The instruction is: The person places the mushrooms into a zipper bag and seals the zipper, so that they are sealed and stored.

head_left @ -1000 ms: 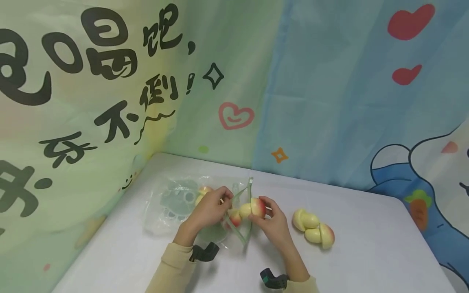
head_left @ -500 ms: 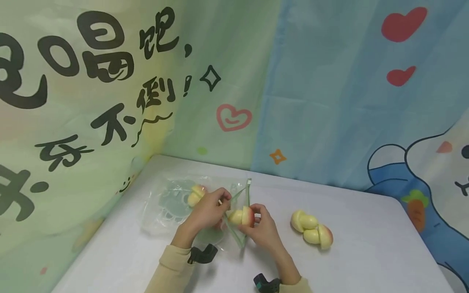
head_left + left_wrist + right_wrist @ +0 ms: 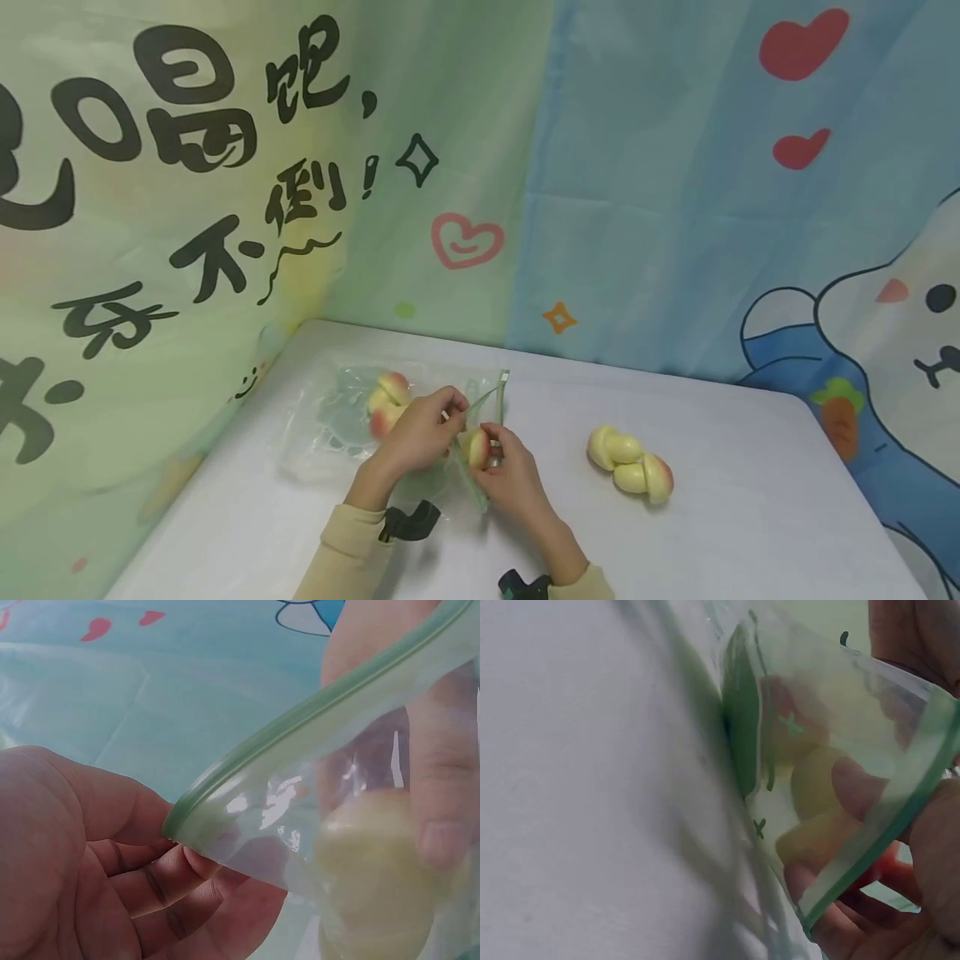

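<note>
while one bag (image 3: 337,417) gapes, two hands (image 3: 422,429) (image 3: 513,473) grip.

Beige sleeves (image 3: 352,533), black wrist cameras (image 3: 410,526), right one perhaps green-marked

Lit softly and evenly in the head view, with faint shadow on the counter (image 3: 750,533) beside the left sleeve (image 3: 347,550). Marked by white glare patches on the clear bag (image 3: 285,802) in the left wrist view. Dimmer in the right wrist view, with broad, soft-edged shadows and hazy detail.
</note>
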The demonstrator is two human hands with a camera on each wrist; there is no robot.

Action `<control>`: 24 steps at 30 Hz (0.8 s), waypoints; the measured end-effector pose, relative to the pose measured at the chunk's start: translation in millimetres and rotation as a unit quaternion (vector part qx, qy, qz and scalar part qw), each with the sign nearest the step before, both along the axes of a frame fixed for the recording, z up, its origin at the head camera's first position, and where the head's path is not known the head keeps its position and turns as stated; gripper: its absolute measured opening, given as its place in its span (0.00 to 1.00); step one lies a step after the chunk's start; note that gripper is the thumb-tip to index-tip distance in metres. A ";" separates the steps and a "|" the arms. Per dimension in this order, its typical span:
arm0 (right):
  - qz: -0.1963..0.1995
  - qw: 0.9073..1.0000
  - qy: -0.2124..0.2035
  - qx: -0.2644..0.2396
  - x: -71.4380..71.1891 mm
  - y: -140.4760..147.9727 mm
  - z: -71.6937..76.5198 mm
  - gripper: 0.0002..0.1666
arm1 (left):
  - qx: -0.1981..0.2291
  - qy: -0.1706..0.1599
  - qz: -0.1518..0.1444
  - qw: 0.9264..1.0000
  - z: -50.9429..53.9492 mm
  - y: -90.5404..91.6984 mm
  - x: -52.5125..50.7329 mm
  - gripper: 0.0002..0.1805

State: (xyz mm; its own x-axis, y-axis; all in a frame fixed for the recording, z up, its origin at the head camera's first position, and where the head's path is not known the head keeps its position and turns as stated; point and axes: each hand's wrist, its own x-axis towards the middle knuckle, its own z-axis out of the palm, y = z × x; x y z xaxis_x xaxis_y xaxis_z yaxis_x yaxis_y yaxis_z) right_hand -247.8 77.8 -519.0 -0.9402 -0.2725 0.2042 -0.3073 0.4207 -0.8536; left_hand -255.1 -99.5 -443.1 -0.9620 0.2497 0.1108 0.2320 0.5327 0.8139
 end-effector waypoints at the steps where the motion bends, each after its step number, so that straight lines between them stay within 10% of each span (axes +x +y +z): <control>1: 0.008 1.000 -0.005 -0.004 0.4 -0.1 0.1 0.37 | 0.000 -0.001 0.001 1.000 0.0 -0.1 0.2 0.06; 13: 0.115 0.992 0.002 0.047 5.8 2.5 7.2 0.33 | -0.013 0.009 0.001 1.000 -0.8 0.0 -0.1 0.08; 24: 0.070 0.997 0.007 0.009 2.5 13.2 14.6 0.33 | -0.004 0.005 0.000 1.000 -0.6 -0.1 0.6 0.08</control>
State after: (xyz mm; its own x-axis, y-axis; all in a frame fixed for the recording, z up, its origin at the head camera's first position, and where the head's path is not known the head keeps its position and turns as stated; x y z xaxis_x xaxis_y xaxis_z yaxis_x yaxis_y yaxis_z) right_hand -245.3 91.1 -504.4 -0.8894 -0.4051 0.2118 -0.3768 0.3873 -0.8415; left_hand -254.6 -99.6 -443.7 -0.9606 0.2516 0.1178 0.2402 0.5390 0.8073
